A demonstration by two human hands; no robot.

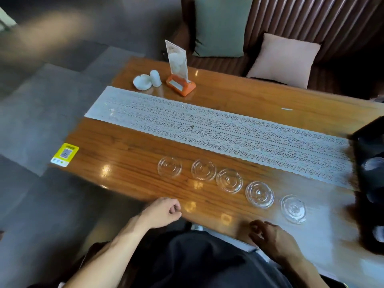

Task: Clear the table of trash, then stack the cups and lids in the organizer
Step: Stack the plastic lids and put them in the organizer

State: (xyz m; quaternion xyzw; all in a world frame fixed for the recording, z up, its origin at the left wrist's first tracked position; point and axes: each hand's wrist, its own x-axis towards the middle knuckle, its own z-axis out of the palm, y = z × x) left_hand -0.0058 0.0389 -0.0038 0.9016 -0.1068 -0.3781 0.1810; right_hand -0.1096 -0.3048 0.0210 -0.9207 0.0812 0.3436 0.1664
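Your left hand (164, 213) is curled in a loose fist at the near edge of the counter (133, 163), holding nothing. Your right hand (270, 235) rests there too, fingers bent and empty. Just past your hands, five clear lids (229, 180) lie flat in a row. The dark organizer (367, 142) sits at the right.
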